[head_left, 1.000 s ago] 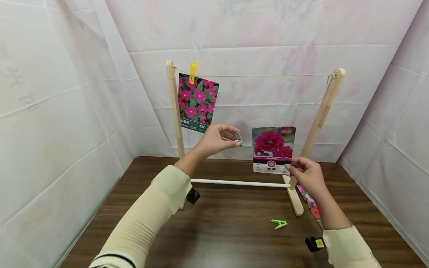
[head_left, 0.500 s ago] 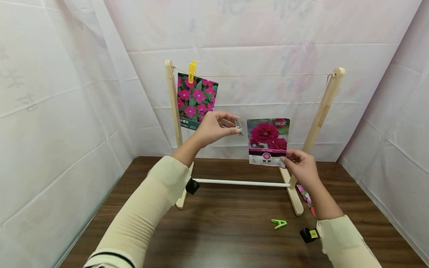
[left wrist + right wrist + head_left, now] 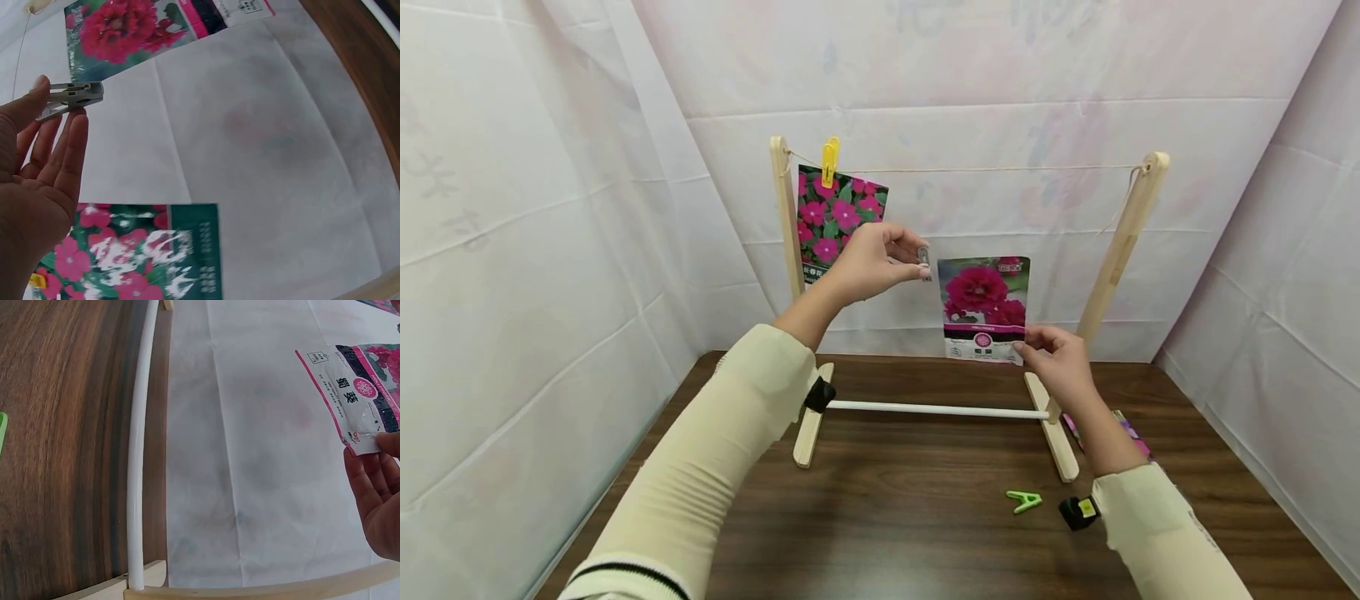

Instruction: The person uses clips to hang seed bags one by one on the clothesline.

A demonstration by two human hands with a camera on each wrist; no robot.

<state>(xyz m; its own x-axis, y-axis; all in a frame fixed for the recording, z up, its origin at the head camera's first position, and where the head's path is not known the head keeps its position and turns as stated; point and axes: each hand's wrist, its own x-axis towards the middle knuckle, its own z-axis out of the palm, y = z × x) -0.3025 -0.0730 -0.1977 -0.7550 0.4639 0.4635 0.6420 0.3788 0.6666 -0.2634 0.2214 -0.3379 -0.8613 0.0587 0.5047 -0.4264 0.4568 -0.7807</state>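
Note:
My left hand (image 3: pixel 874 265) pinches a small grey clothespin (image 3: pixel 76 95) between thumb and fingertips, in front of the hanging packet. In my right hand (image 3: pixel 1060 367) a seed packet (image 3: pixel 983 308) with dark pink double flowers is pinched by its lower right corner, upright and below the string (image 3: pixel 985 169). The clothespin is close to the packet's upper left edge. Another seed packet (image 3: pixel 841 208), with pink five-petalled flowers, hangs tilted from the string under a yellow clothespin (image 3: pixel 830 162); my left hand covers its lower right part in the head view.
The string runs between two wooden posts (image 3: pixel 1123 242), joined low down by a white rod (image 3: pixel 936 408). A green clothespin (image 3: pixel 1024 501) lies on the brown table (image 3: pixel 887 517). More printed packets (image 3: pixel 1131 433) lie at the right behind my forearm. White cloth (image 3: pixel 970 75) encloses the table.
Both hands have risen toward the string, the left with the grey clothespin, the right with the seed packet. The right hand has also shifted left. The hanging packet has stayed in place.

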